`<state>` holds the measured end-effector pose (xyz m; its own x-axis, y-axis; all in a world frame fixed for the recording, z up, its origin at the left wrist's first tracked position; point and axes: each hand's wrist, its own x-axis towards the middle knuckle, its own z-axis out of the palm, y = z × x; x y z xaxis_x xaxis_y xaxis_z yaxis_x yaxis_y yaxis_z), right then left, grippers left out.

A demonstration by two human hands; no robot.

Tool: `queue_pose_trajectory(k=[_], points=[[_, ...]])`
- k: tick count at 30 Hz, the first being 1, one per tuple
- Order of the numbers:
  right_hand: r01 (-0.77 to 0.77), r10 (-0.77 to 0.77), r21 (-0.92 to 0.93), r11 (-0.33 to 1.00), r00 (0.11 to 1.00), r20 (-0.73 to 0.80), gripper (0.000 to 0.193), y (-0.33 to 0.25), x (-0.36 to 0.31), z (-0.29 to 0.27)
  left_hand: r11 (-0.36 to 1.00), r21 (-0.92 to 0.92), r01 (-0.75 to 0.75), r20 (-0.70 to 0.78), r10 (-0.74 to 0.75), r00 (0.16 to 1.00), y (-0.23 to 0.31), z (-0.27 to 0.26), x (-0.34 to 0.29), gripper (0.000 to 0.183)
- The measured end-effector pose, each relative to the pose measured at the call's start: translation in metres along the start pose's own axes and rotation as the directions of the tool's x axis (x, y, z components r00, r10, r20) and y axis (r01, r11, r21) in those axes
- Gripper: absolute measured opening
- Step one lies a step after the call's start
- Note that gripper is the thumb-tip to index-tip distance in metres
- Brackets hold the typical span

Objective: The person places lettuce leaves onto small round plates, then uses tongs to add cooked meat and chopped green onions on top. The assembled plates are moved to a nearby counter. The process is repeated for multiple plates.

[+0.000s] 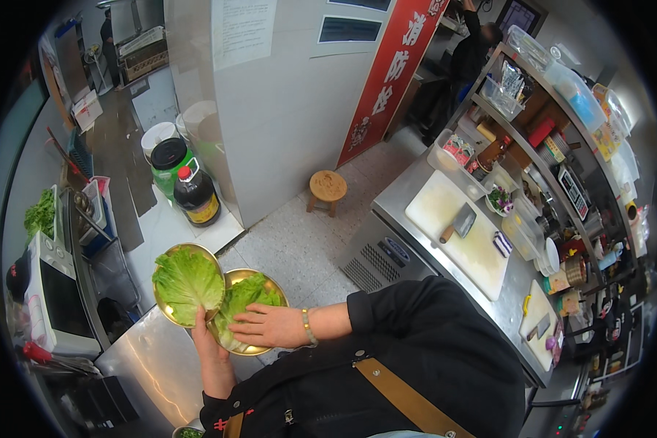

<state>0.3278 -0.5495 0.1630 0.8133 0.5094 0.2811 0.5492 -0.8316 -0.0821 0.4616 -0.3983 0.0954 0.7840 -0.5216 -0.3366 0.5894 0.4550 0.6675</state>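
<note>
Two round gold-coloured plates are side by side in front of me, rims overlapping. The left plate [169, 314] carries a broad lettuce leaf [188, 277]. More lettuce [250, 296] lies in the right plate [279, 290]. My left hand [210, 347] is closed at the point where the plates meet, its thumb over the left plate's rim; the fingers underneath are hidden. With fingers stretched out, my right hand [274, 325] rests on the lettuce in the right plate, holding nothing.
A steel counter [150, 358] is at lower left beside a white microwave [55, 292]. A dark bottle [196, 197] stands near a wall corner, and a wooden stool [328, 187] on the floor. Rightward, a steel worktable bears a cutting board [445, 204] and cleaver [461, 219]. A person [471, 55] is far off.
</note>
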Motion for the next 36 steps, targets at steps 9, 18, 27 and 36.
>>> queue_pose_trajectory(k=[9,18,27,36], points=[[-0.006,0.004,-0.03,1.0,0.995,-0.095,0.044,0.001,0.002,0.008,0.989,-0.131,0.072,0.053,-0.065,0.996,0.005,-0.005,0.006,0.035],[0.015,-0.023,-0.049,0.999,0.986,-0.167,0.041,-0.001,0.001,0.002,0.987,-0.136,0.079,0.015,-0.078,0.997,0.002,-0.002,-0.002,0.038],[0.019,-0.03,-0.05,0.999,0.974,-0.223,0.036,-0.001,-0.026,-0.012,0.998,-0.06,0.035,-0.019,-0.036,0.999,-0.017,0.012,0.0,0.039],[-0.002,-0.012,-0.058,0.998,0.971,-0.239,0.037,0.005,-0.053,-0.015,0.996,-0.073,0.052,0.03,-0.05,0.998,-0.032,0.039,-0.01,0.034]])
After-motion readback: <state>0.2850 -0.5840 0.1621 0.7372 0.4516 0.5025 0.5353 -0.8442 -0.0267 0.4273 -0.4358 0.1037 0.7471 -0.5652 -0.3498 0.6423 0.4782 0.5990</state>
